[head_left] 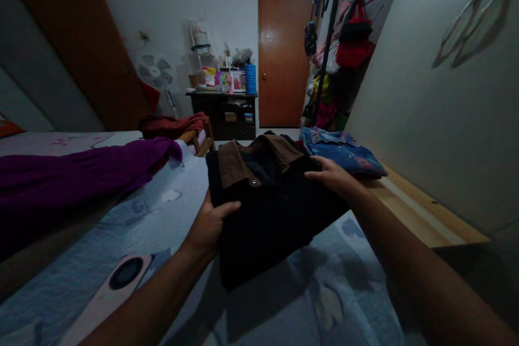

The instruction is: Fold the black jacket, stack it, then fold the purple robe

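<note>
A folded black garment [275,216] with a brown collar and a button at its neck is held above the bed. My left hand [211,224] grips its left edge, thumb on top and fingers hidden beneath. On the garment's right side, my right hand [330,175] holds it with the thumb and a finger showing on top. Behind my right hand, a folded blue denim garment [344,154] lies on top of other folded cloth at the end of a wooden board.
The bed [162,227] has a pale blue patterned cover. Purple cloth [89,173] lies at the left, and a pink phone-like object [109,292] at the lower left. The wooden board [421,216] is at the right. Farther back stand a dark cabinet [221,130], a fan [156,71] and a door [284,59].
</note>
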{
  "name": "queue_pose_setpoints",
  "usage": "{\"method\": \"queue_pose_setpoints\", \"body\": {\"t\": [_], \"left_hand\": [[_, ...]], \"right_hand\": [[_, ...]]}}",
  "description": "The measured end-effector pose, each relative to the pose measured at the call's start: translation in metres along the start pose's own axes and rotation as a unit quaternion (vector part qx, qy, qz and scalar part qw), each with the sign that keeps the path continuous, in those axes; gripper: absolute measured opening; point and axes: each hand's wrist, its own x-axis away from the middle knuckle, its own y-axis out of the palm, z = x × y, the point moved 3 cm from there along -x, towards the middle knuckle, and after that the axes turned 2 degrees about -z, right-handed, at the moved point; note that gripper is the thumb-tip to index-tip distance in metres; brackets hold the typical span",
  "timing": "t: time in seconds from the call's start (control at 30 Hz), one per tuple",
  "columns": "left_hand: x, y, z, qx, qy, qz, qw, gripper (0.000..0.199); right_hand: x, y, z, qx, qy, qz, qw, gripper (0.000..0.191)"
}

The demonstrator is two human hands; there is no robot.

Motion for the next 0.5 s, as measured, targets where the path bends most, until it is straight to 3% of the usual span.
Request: {"method": "queue_pose_setpoints", "body": {"t": [0.17,0.27,0.5], "left_hand": [[-0.043,0.094,0.01,0.035,0.014,-0.115,0.993,0.063],[-0.075,0.15,0.01,0.048,0.018,-0.166,0.985,0.067],[-0.16,0.267,-0.003,0.059,0.031,-0.263,0.963,0.069]], "right_hand": [[0.001,-0.088,0.015,-0.009,0.039,0.095,0.995,0.06],[-0.006,-0.135,0.02,-0.04,0.033,0.126,0.991,0.051],[-0.048,-0.23,0.042,-0.016,0.017,0.254,0.967,0.045]]}}
